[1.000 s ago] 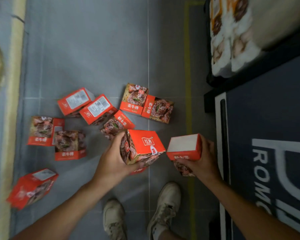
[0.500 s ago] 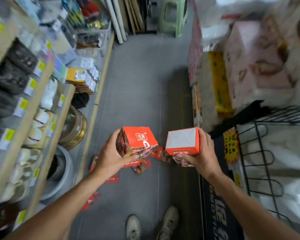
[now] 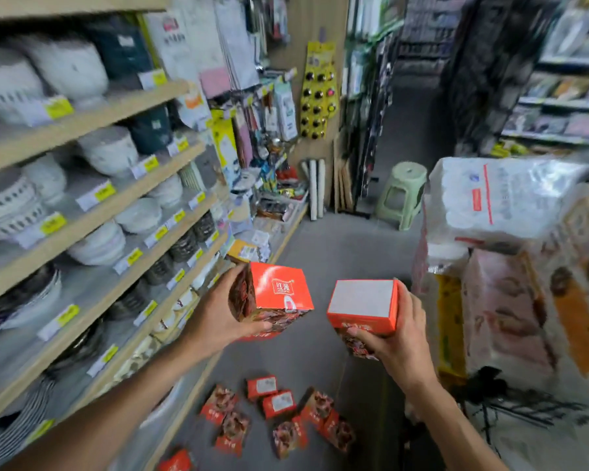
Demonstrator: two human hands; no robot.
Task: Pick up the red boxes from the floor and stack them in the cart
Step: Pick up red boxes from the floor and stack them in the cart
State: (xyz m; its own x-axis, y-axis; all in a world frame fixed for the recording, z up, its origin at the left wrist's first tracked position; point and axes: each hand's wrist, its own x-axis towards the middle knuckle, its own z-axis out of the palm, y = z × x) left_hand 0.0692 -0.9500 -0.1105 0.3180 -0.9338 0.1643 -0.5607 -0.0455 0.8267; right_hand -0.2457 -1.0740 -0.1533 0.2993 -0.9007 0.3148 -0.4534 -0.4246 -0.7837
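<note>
- Up above the grey floor (image 3: 323, 253), the left hand (image 3: 215, 317) is gripping a square red cardboard box (image 3: 272, 295).
- The right hand (image 3: 400, 338) is gripping another red box (image 3: 363, 307) with a white top.
- More red boxes (image 3: 279, 414) are lying scattered on the near floor.

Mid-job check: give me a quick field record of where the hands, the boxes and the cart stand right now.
left hand: left hand grips one red box, lifted above the floor
right hand: right hand grips a second red box, white face up
boxes on floor: a loose cluster of red boxes on the grey floor, below the hands
cart: black wire frame at lower right, blurred; contents unclear
left of aisle: shelves of bowls
</note>
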